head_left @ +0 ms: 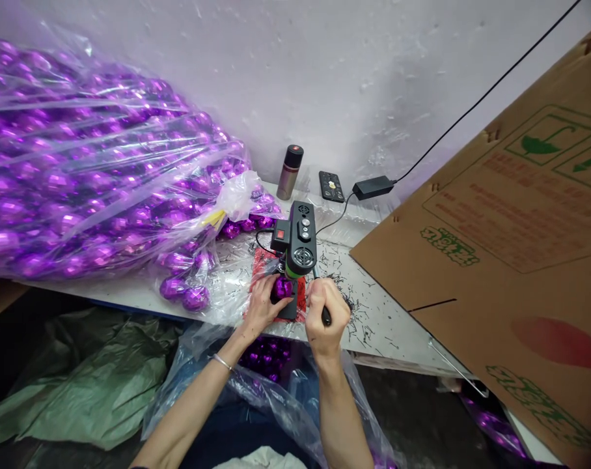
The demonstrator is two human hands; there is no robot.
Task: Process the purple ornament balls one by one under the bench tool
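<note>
My left hand [260, 305] holds a shiny purple faceted ball [282, 287] on the base of a small black bench press [302, 236], directly below its head. The thumb and fingers curl around the ball's near and left sides. To the right of the machine, my right hand [327, 320] is closed in a fist around a lever handle [326, 317], whose black end sticks out below the fist. Red material [263, 262] lies under the press. Whatever touches the top of the ball is hidden by the press head.
A big clear bag of purple balls [95, 176] fills the left. Behind the press are a bottle [289, 172], a phone [330, 187] and a power adapter [373, 187]. A cardboard box [510, 247] leans in at right. Black scraps [368, 312] litter the table.
</note>
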